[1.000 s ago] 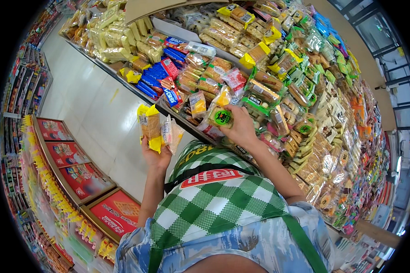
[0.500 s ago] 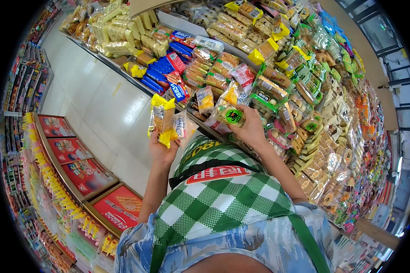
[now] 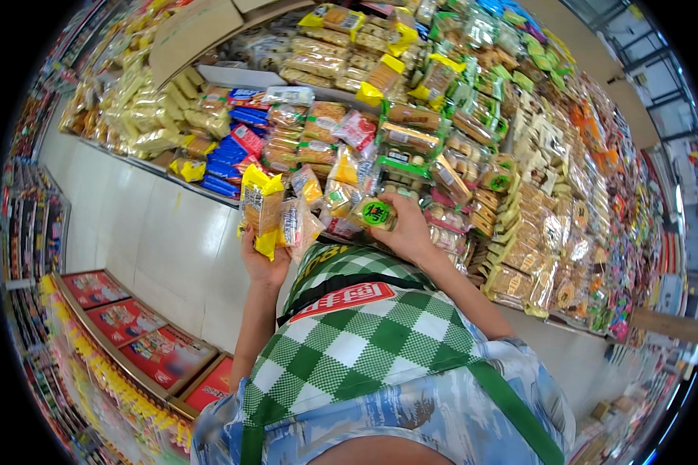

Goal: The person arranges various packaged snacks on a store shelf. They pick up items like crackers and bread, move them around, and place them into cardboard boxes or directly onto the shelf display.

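My left hand [image 3: 265, 260] is closed around a yellow-ended, clear-wrapped pastry packet [image 3: 260, 206], held upright. A second clear packet [image 3: 293, 225] with a white and red label sits beside it in the same hand. Between the fingers of my right hand [image 3: 406, 230] is a clear pastry pack [image 3: 374, 212] with a round bright-green label. That pack is at the near edge of the heaped snacks, next to a pink-red tray pack [image 3: 445, 218] and a small clear pack with yellow filling [image 3: 306, 186].
Blue biscuit packets [image 3: 229, 159] and pale yellow packets [image 3: 143, 116] are heaped to the left. An open cardboard flap [image 3: 194, 39] rises at the back. Wafer-like packs [image 3: 512, 285] fill the right. A red-panelled display [image 3: 124, 337] stands lower left, beside the tiled floor [image 3: 163, 240].
The view has turned, so the snack display appears shifted left. My hands still hold the same packets; the right one, with the green-labelled pack, appears slightly lower and left.
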A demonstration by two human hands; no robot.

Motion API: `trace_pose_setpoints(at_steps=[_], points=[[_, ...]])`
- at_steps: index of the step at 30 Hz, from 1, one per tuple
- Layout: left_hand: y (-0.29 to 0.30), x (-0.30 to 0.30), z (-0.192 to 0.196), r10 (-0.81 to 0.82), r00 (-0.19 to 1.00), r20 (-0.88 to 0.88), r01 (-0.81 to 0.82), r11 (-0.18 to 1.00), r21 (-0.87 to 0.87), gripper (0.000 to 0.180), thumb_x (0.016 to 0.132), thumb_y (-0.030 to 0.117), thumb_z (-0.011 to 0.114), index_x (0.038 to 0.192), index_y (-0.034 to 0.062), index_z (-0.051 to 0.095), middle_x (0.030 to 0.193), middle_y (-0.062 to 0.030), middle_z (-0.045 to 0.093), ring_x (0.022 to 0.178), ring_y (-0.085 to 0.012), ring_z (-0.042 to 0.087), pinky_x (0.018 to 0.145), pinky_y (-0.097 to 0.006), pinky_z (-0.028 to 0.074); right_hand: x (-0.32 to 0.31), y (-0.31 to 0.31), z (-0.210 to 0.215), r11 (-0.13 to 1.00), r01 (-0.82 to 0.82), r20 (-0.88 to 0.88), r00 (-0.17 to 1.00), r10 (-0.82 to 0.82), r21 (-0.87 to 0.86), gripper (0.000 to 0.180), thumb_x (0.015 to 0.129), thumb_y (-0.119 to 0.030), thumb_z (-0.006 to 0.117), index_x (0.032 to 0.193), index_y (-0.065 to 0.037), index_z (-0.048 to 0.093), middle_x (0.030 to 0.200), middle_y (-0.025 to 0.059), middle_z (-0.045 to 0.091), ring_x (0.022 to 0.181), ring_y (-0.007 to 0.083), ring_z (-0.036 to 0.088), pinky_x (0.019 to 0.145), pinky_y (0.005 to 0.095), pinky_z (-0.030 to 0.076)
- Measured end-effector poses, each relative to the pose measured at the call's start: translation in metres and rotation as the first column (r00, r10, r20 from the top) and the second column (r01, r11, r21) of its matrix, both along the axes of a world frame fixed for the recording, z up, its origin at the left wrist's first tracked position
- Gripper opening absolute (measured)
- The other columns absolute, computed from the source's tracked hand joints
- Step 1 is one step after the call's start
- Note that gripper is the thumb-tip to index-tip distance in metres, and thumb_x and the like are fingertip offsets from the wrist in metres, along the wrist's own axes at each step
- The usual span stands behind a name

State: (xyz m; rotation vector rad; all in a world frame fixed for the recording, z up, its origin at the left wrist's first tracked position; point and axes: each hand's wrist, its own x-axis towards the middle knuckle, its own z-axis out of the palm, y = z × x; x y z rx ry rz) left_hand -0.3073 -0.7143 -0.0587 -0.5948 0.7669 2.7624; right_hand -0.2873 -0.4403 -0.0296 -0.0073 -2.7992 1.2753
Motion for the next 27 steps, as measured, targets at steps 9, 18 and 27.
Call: trace_pose_setpoints(at_steps=[9, 18, 27], points=[[0.012, -0.012, -0.008, -0.109, 0.994, 0.006, 0.110, 0.993, -0.032, 0.047, 0.088, 0.038, 0.043, 0.130, 0.0156, 0.043, 0.127, -0.0042, 0.052, 0.119, -0.0252, 0.047, 0.099, -0.045, 0.036, 0.014, 0.033, 0.014, 0.974, 0.224, -0.072, 0.971, -0.227, -0.047, 0.056, 0.062, -0.017, 0.077, 0.112, -0.006, 0.054, 0.101, 0.0149, 0.057, 0.096, 0.0316, 0.052, 0.086, 0.0383, 0.042], [0.026, -0.006, 0.002, -0.195, 0.980, 0.028, 0.195, 0.981, 0.000, 0.048, 0.087, 0.037, 0.045, 0.129, 0.0142, 0.043, 0.124, -0.0046, 0.054, 0.113, -0.0260, 0.051, 0.090, -0.044, 0.042, -0.006, 0.059, 0.030, 0.948, 0.310, -0.176, 0.932, -0.317, -0.065, 0.054, 0.064, -0.018, 0.076, 0.112, -0.006, 0.054, 0.102, 0.0140, 0.055, 0.098, 0.0313, 0.050, 0.088, 0.0390, 0.041], [0.017, 0.003, -0.009, -0.227, 0.972, -0.057, 0.225, 0.973, -0.046, 0.046, 0.088, 0.039, 0.045, 0.126, 0.0145, 0.045, 0.119, -0.0039, 0.057, 0.105, -0.0254, 0.055, 0.080, -0.043, 0.047, -0.110, 0.074, 0.054, 0.950, 0.283, -0.322, 0.919, -0.228, 0.134, 0.050, 0.064, -0.016, 0.074, 0.109, -0.004, 0.055, 0.107, 0.0139, 0.058, 0.102, 0.0336, 0.050, 0.090, 0.0405, 0.041]])
